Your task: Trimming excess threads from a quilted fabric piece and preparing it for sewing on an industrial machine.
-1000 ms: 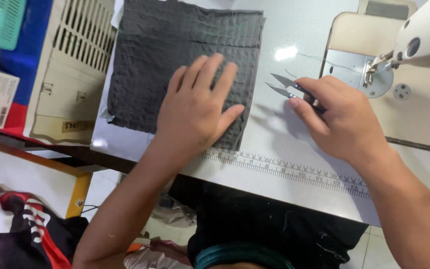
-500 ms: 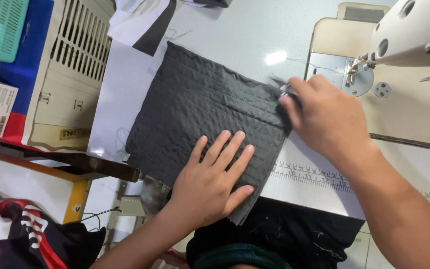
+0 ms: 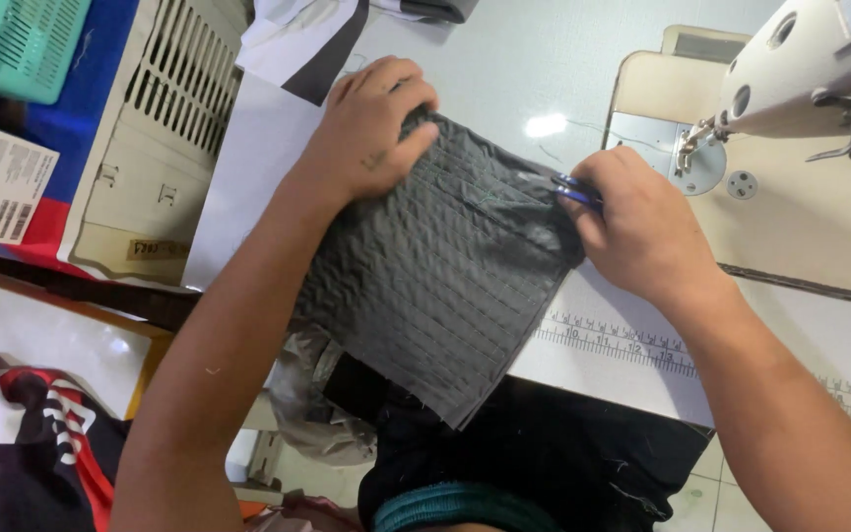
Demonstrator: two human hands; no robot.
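Ribbed dark-grey quilted fabric panel (image 3: 435,276)

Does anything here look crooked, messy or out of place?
Only small things: the grey quilted fabric lies askew, one corner hanging past the table edge, with loose thread ends showing. The left hand grips its top; the right hand holds blue-handled snips.
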